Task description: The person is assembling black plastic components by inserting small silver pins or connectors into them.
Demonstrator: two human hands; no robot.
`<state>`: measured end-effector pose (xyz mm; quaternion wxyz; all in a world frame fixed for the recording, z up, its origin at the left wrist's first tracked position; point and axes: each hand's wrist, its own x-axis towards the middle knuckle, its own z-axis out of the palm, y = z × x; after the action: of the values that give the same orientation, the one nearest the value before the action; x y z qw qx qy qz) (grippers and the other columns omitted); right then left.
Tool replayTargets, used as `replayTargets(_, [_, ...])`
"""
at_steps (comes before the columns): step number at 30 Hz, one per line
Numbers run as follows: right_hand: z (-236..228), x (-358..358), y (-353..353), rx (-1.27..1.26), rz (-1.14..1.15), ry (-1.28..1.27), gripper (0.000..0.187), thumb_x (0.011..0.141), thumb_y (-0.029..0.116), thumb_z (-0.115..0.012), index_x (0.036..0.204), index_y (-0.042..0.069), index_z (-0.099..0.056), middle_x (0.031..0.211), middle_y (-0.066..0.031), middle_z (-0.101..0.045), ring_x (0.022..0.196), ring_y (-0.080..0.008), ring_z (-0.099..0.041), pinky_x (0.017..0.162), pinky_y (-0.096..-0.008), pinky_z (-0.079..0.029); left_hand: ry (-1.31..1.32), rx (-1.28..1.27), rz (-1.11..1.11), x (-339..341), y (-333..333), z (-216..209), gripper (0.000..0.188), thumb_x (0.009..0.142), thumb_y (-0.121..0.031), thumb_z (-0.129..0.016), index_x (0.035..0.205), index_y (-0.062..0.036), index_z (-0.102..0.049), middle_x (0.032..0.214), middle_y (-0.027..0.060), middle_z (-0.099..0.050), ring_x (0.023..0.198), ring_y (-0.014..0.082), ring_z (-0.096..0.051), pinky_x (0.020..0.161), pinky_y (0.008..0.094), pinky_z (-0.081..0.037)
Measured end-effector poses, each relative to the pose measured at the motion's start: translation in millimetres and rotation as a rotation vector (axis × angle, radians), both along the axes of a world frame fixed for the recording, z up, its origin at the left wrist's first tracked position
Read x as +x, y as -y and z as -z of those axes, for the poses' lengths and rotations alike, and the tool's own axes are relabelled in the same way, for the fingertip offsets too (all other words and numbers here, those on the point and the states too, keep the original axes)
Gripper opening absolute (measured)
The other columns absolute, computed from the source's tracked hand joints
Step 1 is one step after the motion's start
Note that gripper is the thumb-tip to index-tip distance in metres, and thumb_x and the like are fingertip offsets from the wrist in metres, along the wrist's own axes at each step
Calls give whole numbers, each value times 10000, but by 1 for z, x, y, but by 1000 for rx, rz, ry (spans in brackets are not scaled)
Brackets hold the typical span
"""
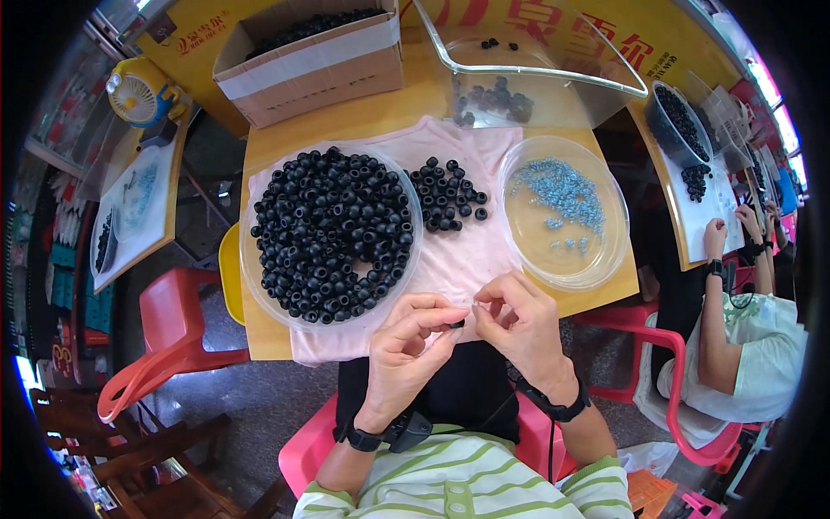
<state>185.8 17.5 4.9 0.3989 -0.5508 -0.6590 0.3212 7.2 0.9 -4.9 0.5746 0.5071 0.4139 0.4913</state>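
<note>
My left hand (pixel 405 346) is closed in a pinch on a small black round bead (pixel 456 324), held over the table's front edge. Close beside it, my right hand (pixel 529 336) pinches with thumb and forefinger; a tiny pale bit shows at its fingertips, too small to name. Beyond my left hand, a round clear tray (pixel 248 281) is heaped with black hollow beads (pixel 333 229). A loose pile of the same beads (pixel 445 195) lies on the pink cloth (pixel 450 259). To the right, another clear round tray (pixel 618 246) holds tiny blue pieces (pixel 562 195).
A cardboard box (pixel 316 78) with black beads and a clear plastic bin (pixel 571 95) stand at the table's back. A red chair (pixel 177 316) is on the left. At the right, another person (pixel 735 355) sits at a table with a bead tub (pixel 679 125).
</note>
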Motion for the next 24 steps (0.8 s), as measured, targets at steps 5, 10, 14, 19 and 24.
replayTargets(5, [-15, 6, 10, -98, 6, -338, 146, 782, -21, -686, 912, 30, -645, 872, -33, -618, 653, -65, -582, 508, -189, -465, 230, -133, 6, 9, -2, 1, 380, 853, 88, -632, 1213, 11, -541, 1085, 84, -579, 978, 127, -587, 857, 249, -497])
replayTargets(10, [-22, 8, 12, -79, -65, -365, 141, 786, -13, -696, 915, 32, -661, 884, -35, -628, 658, -50, -565, 503, -178, -450, 317, -149, 53, 13, -3, -1, 437, 846, 97, -642, 1225, 0, -446, 1075, 104, -583, 1004, 148, -593, 902, 283, -502])
replayTargets(14, [-24, 8, 14, -83, -82, -354, 135, 784, -17, -701, 901, 40, -665, 890, -35, -636, 653, -48, -559, 496, -179, -441, 342, -163, 80, 12, -1, -4, 419, 843, 102, -646, 1199, -3, -452, 1077, 111, -585, 1012, 153, -599, 915, 284, -511])
replayTargets(19, [-29, 4, 16, 86, -122, -150, 202, 760, -34, -713, 935, 60, -680, 870, -49, -636, 619, -86, -568, 494, -218, -468, 437, -239, 90, 6, 2, -5, 262, 844, 100, -648, 1062, 3, -540, 1098, 125, -594, 1006, 164, -612, 911, 293, -526])
replayTargets(24, [-27, -3, 14, 479, -221, 225, 391, 686, 9, -741, 1068, 81, -695, 849, -39, -615, 605, -139, -568, 506, -246, -485, 546, -248, 28, -3, 4, -7, 171, 845, 98, -642, 960, -16, -584, 1086, 137, -609, 997, 177, -620, 880, 308, -544])
